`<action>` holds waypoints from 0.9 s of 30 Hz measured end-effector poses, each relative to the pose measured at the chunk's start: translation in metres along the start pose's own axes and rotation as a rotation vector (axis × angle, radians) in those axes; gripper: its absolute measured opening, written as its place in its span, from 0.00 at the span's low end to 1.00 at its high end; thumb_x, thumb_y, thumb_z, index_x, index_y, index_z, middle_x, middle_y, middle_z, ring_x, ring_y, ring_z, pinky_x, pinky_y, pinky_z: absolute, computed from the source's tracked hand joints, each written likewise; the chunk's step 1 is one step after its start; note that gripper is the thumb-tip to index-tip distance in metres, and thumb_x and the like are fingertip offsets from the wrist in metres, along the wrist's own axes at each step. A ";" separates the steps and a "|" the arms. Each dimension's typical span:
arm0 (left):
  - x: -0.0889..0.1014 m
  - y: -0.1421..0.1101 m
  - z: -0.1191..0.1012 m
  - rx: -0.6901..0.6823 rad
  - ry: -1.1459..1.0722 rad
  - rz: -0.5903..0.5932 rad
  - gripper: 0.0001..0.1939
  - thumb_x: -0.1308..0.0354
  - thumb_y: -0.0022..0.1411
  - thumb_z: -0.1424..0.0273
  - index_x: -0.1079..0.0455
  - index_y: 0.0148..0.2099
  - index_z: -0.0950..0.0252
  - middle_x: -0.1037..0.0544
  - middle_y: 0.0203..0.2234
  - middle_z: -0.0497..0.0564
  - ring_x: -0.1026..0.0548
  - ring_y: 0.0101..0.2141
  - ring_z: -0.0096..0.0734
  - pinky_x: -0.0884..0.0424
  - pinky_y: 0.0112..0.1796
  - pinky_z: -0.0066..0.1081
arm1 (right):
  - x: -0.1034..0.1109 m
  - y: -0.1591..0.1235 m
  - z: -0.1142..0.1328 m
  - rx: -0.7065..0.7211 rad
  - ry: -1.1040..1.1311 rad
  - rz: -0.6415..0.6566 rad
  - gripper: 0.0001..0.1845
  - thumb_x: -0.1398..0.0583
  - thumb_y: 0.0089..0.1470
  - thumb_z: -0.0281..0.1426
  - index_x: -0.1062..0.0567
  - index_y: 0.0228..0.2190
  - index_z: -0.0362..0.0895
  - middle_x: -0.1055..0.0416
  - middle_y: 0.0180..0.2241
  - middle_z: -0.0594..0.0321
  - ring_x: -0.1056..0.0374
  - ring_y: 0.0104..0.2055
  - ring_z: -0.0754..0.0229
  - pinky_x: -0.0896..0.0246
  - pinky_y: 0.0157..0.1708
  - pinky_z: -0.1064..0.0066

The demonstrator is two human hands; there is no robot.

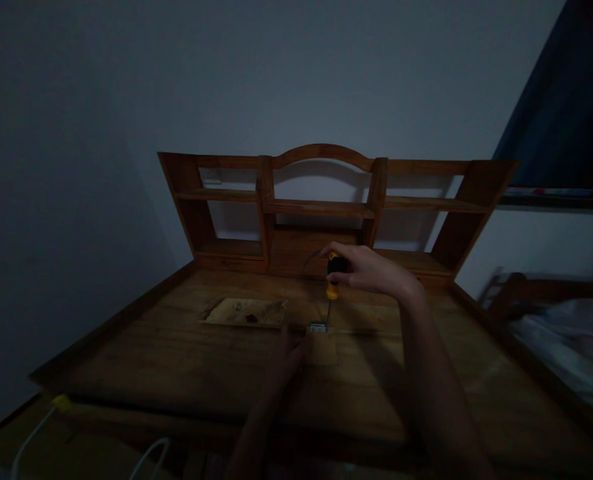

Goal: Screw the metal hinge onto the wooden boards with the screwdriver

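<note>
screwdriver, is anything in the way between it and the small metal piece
Nothing visible: the yellow and black screwdriver in the right hand runs down to the right end of the small metal piece. The left hand lies left of that line. Tip contact is unclear.

The right hand (360,268) partly covers the screwdriver (332,292), whose tip is too small to make out by the metal piece (318,327). Whether the blurred left hand (286,359) grips anything is unclear. Picture edges crop the curtain (566,113), bed (551,291) and cord (30,437).
</note>
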State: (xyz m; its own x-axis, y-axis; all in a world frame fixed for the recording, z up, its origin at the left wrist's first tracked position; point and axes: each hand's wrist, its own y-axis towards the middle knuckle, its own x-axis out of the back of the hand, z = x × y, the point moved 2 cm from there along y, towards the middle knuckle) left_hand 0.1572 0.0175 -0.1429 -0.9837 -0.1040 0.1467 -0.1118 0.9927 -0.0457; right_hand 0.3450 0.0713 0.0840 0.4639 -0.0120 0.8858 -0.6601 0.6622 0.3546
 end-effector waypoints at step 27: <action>-0.008 -0.019 -0.019 -0.329 0.226 0.207 0.20 0.52 0.67 0.66 0.31 0.59 0.57 0.29 0.57 0.49 0.34 0.58 0.38 0.42 0.61 0.40 | -0.002 0.000 0.002 -0.039 -0.008 0.005 0.21 0.37 0.54 0.37 0.30 0.49 0.47 0.26 0.41 0.58 0.32 0.42 0.55 0.39 0.40 0.68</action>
State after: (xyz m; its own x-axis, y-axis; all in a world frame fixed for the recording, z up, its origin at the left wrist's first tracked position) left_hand 0.1697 0.0003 -0.1244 -0.9209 0.0790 0.3818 0.1712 0.9617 0.2140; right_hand 0.3432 0.0702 0.0833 0.4553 -0.0145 0.8902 -0.6390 0.6910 0.3380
